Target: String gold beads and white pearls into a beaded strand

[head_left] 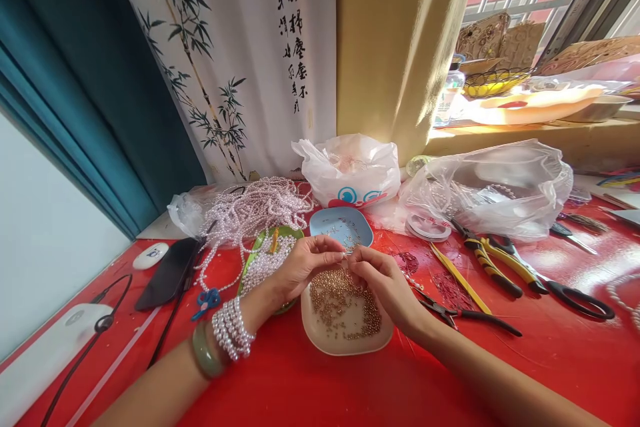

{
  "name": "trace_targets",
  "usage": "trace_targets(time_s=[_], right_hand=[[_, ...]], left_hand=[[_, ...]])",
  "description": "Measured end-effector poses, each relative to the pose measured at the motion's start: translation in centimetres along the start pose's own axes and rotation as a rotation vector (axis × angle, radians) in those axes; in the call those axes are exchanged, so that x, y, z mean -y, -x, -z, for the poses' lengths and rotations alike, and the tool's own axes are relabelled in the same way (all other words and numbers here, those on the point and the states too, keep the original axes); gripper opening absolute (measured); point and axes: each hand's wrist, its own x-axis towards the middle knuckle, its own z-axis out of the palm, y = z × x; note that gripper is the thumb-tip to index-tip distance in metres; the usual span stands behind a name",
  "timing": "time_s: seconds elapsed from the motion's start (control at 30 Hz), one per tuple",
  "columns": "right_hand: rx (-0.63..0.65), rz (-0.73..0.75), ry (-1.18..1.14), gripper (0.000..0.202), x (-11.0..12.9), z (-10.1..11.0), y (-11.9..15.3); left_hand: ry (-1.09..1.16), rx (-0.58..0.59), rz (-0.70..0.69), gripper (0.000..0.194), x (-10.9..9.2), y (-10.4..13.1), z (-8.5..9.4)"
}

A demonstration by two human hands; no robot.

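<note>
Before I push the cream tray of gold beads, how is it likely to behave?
The cream tray likely keeps its shape, given its moulded-looking rim. The gold beads would probably roll, being small, round and loose. Tipping could spill them, since the sides look low.

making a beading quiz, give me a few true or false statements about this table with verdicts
1. The left hand and right hand are close together. True.
2. The heap of gold beads lies in the green tray. False: it lies in the cream tray.
3. The green bangle is on the right arm. False: it is on the left.
4. The blue tray stands beyond the cream tray. True.
5. The black-handled scissors lie right of the right hand. True.
</note>
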Motion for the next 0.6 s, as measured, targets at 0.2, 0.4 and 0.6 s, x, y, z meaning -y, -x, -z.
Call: trace_targets(time_s=[0.2, 0.4, 0.6], right_hand=[[0.012, 0.007, -0.028, 0.014, -0.16, -0.01, -0.05], [0.018, -0.018, 0.002, 0.014, -0.25, -0.07, -0.03], [0.047, -0.066, -0.037, 0.018, 0.14, -0.08, -0.21]], left_hand=[[-0.021, 0.016, 0.011, 0.017, 0.35, -0.22, 0.33], [-0.092, 0.003, -0.016, 0.019, 0.73, -0.32, 0.35], [-0.065, -0.025, -0.04, 0.016, 0.23, -0.11, -0.11]])
